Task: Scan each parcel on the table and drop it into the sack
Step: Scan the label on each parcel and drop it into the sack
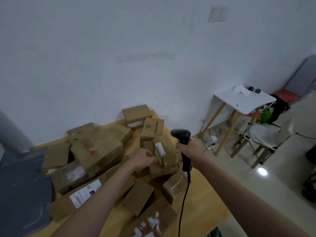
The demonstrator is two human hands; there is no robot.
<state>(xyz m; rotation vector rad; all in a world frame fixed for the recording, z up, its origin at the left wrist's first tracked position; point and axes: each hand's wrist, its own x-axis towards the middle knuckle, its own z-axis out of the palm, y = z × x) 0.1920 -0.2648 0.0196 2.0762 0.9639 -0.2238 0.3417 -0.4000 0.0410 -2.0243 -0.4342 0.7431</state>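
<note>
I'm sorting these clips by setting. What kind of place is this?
Probably a makeshift parcel-sorting corner in a plain room, not a warehouse: cardboard parcels heaped on a wooden table, a handheld scanner in the right hand, and a small white side table.

A yellow wooden table stands against the white wall, carrying a heap of brown cardboard parcels. Left of the heap, a dark grey sheet lies at the table's edge. Nearest the wall sits a flat box.
</note>
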